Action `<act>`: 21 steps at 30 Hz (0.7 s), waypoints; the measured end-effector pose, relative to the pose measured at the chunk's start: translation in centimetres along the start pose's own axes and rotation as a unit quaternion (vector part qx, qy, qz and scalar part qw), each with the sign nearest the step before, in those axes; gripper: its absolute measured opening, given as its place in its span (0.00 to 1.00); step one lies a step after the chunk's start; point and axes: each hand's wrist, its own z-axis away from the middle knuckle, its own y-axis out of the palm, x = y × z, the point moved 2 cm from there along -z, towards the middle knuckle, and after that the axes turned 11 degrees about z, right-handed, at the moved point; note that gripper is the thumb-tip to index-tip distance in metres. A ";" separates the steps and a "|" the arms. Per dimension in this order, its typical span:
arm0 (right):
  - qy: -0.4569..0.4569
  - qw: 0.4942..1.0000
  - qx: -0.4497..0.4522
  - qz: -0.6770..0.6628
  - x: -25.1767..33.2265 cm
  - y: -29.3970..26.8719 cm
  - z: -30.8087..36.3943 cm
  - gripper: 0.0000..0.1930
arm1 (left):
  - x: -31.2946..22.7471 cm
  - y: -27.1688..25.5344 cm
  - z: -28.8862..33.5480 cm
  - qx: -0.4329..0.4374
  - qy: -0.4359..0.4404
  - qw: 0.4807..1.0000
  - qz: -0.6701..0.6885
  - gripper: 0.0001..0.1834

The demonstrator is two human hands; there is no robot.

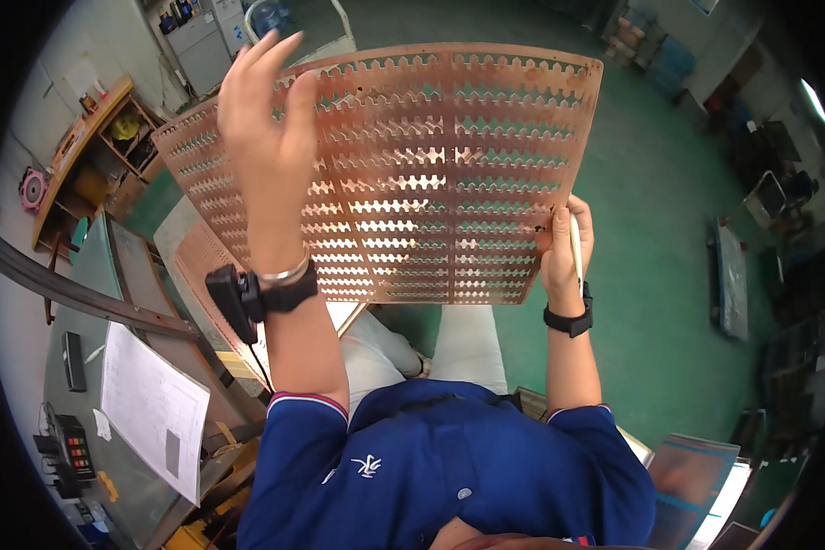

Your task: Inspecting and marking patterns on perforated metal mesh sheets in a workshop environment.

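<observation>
A large copper-coloured panel (450, 174), cut through with rows of toothed slots, stands tilted before me. My right hand (564, 252) grips its right edge, thumb on the near face. A slim white pen-like stick (576, 240) is also held in that hand, along the thumb. My left hand (270, 137) is raised in front of the panel's left part, fingers stretched and spread, holding nothing. Whether it touches the panel I cannot tell. Another slotted copper-coloured panel (202, 252) lies lower on the left, partly hidden behind the first and my left forearm.
At left, a desk (82, 357) bears a printed sheet (156, 408), a dark handheld device (73, 361) and a black box with red lights (71, 447). A curved dark bar (82, 289) crosses above it. A flat trolley (731, 280) stands on the green floor at right.
</observation>
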 end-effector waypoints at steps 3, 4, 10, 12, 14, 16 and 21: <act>0.033 0.999 0.004 -0.003 -0.5 -0.7 1.3 0.12 | 0.4 1.9 -0.7 0.020 0.116 0.989 -0.093 0.11; 0.059 0.998 0.006 -0.022 -0.7 -1.2 1.8 0.12 | 0.3 2.5 -0.7 0.087 0.037 0.994 -0.060 0.11; 0.088 0.996 0.019 -0.027 -2.1 -4.5 3.4 0.15 | -0.1 4.9 -0.5 0.153 -0.050 0.987 0.024 0.18; 0.042 0.994 0.012 0.102 -0.9 -4.9 3.2 0.20 | 0.3 5.2 -0.1 0.141 -0.090 0.978 0.123 0.18; -0.034 0.991 -0.074 0.107 1.7 -4.2 2.3 0.25 | -0.2 4.6 0.0 0.175 -0.106 0.972 0.120 0.14; -0.165 0.954 -0.154 0.195 4.0 -4.7 1.4 0.26 | -0.5 4.8 0.1 0.183 -0.183 0.947 0.193 0.14; -0.363 0.861 -0.163 0.315 8.0 -4.7 2.8 0.22 | -1.2 5.3 0.5 0.200 -0.176 0.940 0.210 0.14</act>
